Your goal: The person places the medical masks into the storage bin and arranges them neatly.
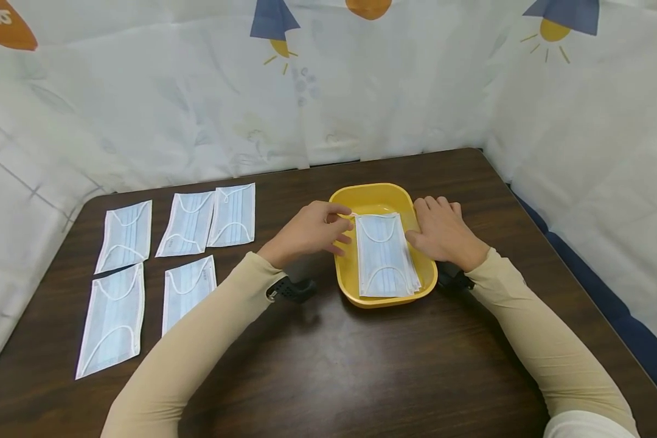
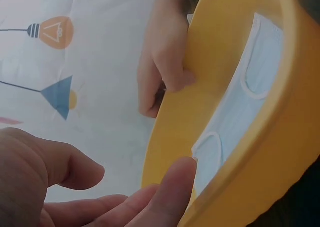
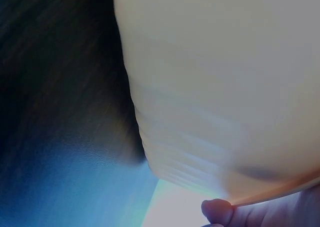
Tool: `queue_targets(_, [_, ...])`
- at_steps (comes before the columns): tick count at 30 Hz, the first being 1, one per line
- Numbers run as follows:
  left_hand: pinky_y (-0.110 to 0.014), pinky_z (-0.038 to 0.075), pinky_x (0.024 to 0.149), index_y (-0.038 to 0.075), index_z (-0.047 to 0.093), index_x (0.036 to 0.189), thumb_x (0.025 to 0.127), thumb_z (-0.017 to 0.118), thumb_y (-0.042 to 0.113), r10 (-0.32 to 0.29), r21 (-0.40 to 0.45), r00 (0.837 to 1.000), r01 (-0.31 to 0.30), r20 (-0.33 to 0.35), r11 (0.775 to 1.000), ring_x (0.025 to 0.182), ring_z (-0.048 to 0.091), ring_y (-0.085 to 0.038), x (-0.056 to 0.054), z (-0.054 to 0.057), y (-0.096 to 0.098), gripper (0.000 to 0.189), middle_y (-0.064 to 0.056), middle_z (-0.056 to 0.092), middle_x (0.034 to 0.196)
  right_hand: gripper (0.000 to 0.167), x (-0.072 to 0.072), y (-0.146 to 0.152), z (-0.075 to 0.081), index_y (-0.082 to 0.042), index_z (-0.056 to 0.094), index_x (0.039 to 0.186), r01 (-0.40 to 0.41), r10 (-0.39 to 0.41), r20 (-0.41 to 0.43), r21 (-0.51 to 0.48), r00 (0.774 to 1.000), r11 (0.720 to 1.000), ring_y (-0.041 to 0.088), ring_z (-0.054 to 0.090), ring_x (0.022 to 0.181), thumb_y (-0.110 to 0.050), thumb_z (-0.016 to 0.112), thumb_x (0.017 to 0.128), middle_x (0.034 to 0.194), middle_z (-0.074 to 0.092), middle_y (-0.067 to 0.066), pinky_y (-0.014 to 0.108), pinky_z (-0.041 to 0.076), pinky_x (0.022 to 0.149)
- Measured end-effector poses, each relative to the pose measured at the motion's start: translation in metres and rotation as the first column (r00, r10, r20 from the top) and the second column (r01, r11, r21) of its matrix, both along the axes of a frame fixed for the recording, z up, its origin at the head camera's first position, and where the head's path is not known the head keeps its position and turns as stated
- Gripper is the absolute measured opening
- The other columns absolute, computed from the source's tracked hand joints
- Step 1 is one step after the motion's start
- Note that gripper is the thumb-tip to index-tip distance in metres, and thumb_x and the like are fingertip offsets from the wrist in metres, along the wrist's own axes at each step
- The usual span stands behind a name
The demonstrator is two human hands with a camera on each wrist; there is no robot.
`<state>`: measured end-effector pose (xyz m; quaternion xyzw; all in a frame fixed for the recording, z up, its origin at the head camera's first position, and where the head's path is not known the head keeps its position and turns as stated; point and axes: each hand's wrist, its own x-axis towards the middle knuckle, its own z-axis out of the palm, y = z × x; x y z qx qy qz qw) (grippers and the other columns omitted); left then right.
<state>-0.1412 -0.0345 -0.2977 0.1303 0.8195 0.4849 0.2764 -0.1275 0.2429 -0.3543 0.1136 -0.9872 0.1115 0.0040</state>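
A yellow plastic basin [image 1: 375,196] stands on the table with a small stack of light-blue face masks [image 1: 384,255] lying flat inside. My right hand [image 1: 443,232] grips the basin's right rim, thumb over the inner side and fingers outside, as the left wrist view also shows. By the opposite rim, my left hand [image 1: 316,230] hovers with loosely bent, spread fingers and nothing held; its fingertips come close to the masks' upper left corner. The right wrist view is mostly filled by the basin's blurred outer wall [image 3: 215,87], with a fingertip [image 3: 217,211] at the bottom.
Several separate face masks [image 1: 127,234] lie at the left of the dark wooden table [image 1: 356,371], two of them [image 1: 232,214] side by side near the back. My left sleeve [image 1: 208,347] partly covers the nearest one. A patterned white curtain [image 1: 389,103] hangs behind the table.
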Motion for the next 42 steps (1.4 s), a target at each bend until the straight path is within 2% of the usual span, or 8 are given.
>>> queue_targets(6, [-0.049, 0.064, 0.088, 0.001, 0.049, 0.148, 0.102, 0.061, 0.016, 0.019, 0.061, 1.000, -0.020, 0.002, 0.998, 0.115, 0.073, -0.037, 0.000, 0.001, -0.016, 0.049, -0.022, 0.063, 0.138, 0.027, 0.000, 0.000, 0.000, -0.003, 0.052, 0.101, -0.001, 0.001, 0.007, -0.001, 1.000, 1.000, 0.032, 0.040, 0.084, -0.029, 0.050, 0.093, 0.089, 0.049, 0.012, 0.044, 0.028, 0.076])
queue_targets(15, [-0.052, 0.064, 0.087, 0.003, 0.053, 0.144, 0.105, 0.055, 0.022, 0.057, 0.103, 0.998, -0.053, -0.037, 0.993, 0.116, 0.072, -0.038, 0.004, 0.004, -0.045, 0.043, -0.021, 0.066, 0.134, 0.029, 0.000, -0.001, 0.000, -0.003, 0.053, 0.104, 0.002, -0.002, 0.010, 0.001, 1.000, 1.000, 0.032, 0.041, 0.086, -0.030, 0.050, 0.094, 0.090, 0.050, 0.012, 0.045, 0.030, 0.077])
queue_targets(22, [-0.050, 0.064, 0.088, 0.008, 0.054, 0.141, 0.105, 0.054, 0.023, 0.107, 0.108, 0.993, -0.101, -0.052, 0.989, 0.116, 0.072, -0.035, 0.009, 0.005, -0.071, 0.039, -0.016, 0.067, 0.132, 0.025, 0.000, -0.001, 0.001, -0.004, 0.051, 0.100, 0.001, -0.001, 0.014, 0.013, 1.000, 1.000, 0.032, 0.041, 0.084, -0.029, 0.049, 0.094, 0.088, 0.049, 0.011, 0.042, 0.027, 0.074])
queue_targets(34, [-0.047, 0.064, 0.088, 0.007, 0.052, 0.143, 0.105, 0.054, 0.024, 0.162, 0.090, 0.982, -0.153, -0.097, 0.984, 0.117, 0.071, -0.041, 0.011, 0.001, -0.111, 0.041, -0.023, 0.064, 0.136, 0.029, -0.002, -0.005, 0.000, -0.002, 0.053, 0.106, -0.007, 0.007, 0.020, -0.001, 1.000, 1.000, 0.032, 0.041, 0.086, -0.028, 0.050, 0.094, 0.091, 0.050, 0.012, 0.044, 0.028, 0.076])
queue_targets(39, [-0.047, 0.064, 0.089, 0.008, 0.051, 0.144, 0.105, 0.054, 0.025, 0.175, 0.077, 0.979, -0.168, -0.101, 0.983, 0.118, 0.070, -0.041, 0.014, -0.002, -0.125, 0.042, -0.024, 0.062, 0.138, 0.023, 0.000, -0.005, 0.002, -0.004, 0.052, 0.101, -0.005, 0.005, 0.034, -0.008, 0.999, 1.000, 0.032, 0.040, 0.085, -0.026, 0.049, 0.094, 0.089, 0.049, 0.011, 0.042, 0.026, 0.075])
queue_targets(42, [-0.043, 0.065, 0.089, 0.009, 0.051, 0.144, 0.106, 0.056, 0.028, 0.184, 0.065, 0.977, -0.178, -0.111, 0.982, 0.119, 0.070, -0.040, 0.014, -0.004, -0.135, 0.043, -0.023, 0.062, 0.139, 0.020, 0.001, -0.004, 0.004, -0.006, 0.051, 0.097, -0.002, 0.002, 0.036, -0.012, 0.999, 1.000, 0.031, 0.039, 0.083, -0.025, 0.048, 0.094, 0.087, 0.048, 0.010, 0.040, 0.024, 0.074])
